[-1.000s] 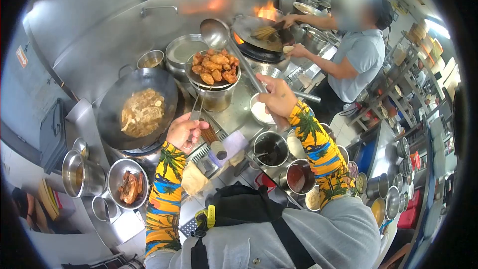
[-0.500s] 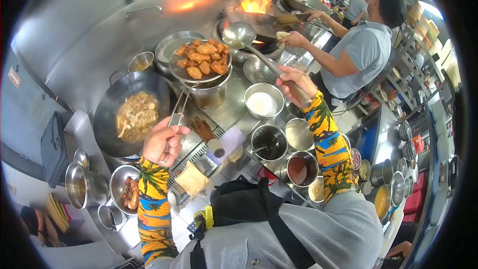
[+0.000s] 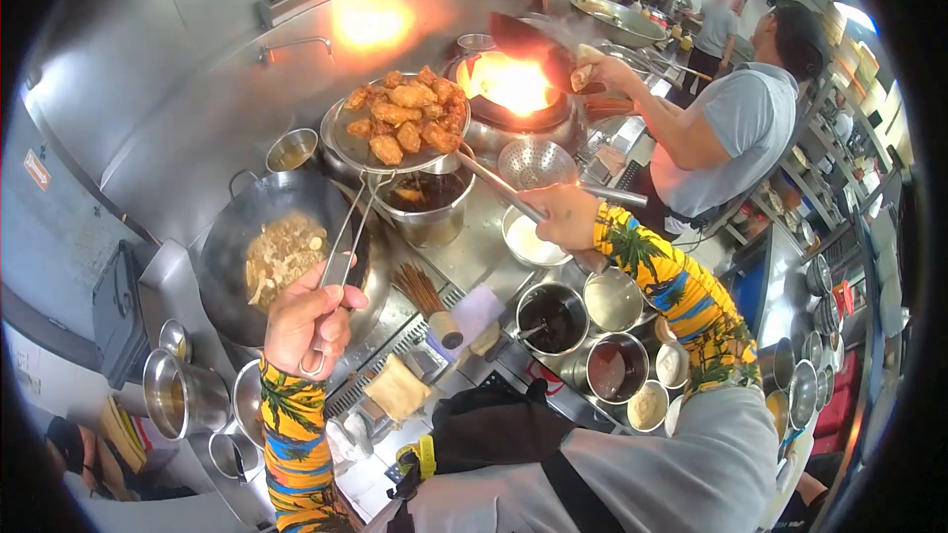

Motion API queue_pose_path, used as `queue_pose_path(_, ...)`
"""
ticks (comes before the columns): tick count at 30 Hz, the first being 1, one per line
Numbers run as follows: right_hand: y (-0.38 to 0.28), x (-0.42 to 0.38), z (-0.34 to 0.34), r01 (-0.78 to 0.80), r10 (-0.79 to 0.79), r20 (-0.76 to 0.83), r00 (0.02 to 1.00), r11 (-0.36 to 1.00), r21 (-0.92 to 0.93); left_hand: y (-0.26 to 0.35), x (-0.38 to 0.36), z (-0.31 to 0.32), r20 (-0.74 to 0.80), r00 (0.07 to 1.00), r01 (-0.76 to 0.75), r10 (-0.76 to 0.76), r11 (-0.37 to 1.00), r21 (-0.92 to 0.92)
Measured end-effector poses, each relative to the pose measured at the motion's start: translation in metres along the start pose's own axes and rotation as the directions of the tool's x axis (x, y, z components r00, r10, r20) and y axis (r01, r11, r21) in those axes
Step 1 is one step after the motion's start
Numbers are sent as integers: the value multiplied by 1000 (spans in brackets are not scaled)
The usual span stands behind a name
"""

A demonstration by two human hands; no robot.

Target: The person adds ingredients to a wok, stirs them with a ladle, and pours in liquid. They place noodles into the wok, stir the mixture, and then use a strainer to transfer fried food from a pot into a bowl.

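Note:
My left hand (image 3: 308, 321) grips the wire handle of a round strainer (image 3: 367, 153) piled with golden fried pieces (image 3: 407, 116). The strainer is lifted above a steel pot (image 3: 427, 202) that holds dark oil. My right hand (image 3: 565, 215) holds the long handle of a steel ladle (image 3: 494, 183); its bowl end is hidden behind the strainer, over that pot. To the left sits a black wok (image 3: 242, 237) with a brown saucy mix (image 3: 283, 255).
A person in a grey shirt (image 3: 736, 128) tilts a flaming wok (image 3: 513, 79) at the back right. A perforated skimmer (image 3: 538, 163), a bowl of white powder (image 3: 533, 242), several sauce pots (image 3: 553, 316), a brush (image 3: 425, 296) and a cloth (image 3: 398, 387) crowd the steel counter.
The strainer of fried pieces has risen off the pot, uncovering the oil. My right hand has swung the ladle down and left toward the pot. The flame at the neighbour's wok has grown.

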State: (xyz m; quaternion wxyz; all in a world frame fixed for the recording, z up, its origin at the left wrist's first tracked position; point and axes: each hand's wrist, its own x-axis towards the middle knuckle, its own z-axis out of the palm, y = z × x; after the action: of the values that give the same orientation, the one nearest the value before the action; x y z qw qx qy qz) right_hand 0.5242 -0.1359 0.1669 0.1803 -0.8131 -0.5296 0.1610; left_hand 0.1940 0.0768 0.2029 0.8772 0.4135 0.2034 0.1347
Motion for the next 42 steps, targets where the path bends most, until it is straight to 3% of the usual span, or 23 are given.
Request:
queue_pose_path(1,-3,5,2,21,-26,-44,999,993,-114,0,3,-1,-2,1000,-2,2,1000,1)
queue_pose_path(4,-17,26,-10,-25,43,91,995,983,-182,5,9,0,-20,1000,-2,2,1000,3)
queue_pose_path(8,-23,50,-26,60,-5,227,974,970,-235,11,20,-3,-41,999,27,-27,1000,10)
queue_pose_path(11,-5,68,-10,86,-20,207,978,945,-314,15,30,-7,-51,997,51,-51,999,3)
queue_pose_path(14,-9,79,-6,127,-69,191,979,941,-313,17,40,-10,-74,995,74,-72,997,19)
queue_pose_path(20,-11,96,-30,138,-24,349,937,942,-305,20,54,-11,-113,990,86,-81,996,38)
queue_pose_path(26,-6,127,-57,279,-144,470,871,932,-230,20,66,-11,-138,987,81,-79,997,6)
queue_pose_path(27,31,128,-37,395,-316,335,888,896,-204,17,65,-12,-140,987,75,-74,997,2)
queue_pose_path(28,34,139,-44,385,-281,455,845,910,-152,17,67,-12,-144,987,69,-69,998,-4)
queue_pose_path(30,34,163,-58,346,-223,670,708,937,-53,15,68,-13,-147,988,52,-52,999,-5)
queue_pose_path(31,20,164,-71,101,7,741,672,990,-101,14,69,-14,-145,989,44,-44,999,-1)
queue_pose_path(34,-8,172,-93,-110,177,796,579,984,-139,10,68,-15,-157,987,32,-30,999,16)
queue_pose_path(35,-5,178,-95,-157,120,853,509,987,-45,11,68,-15,-164,986,31,-27,999,23)
queue_pose_path(42,22,174,-73,-571,80,850,521,773,277,9,66,-19,-186,983,5,1,999,36)
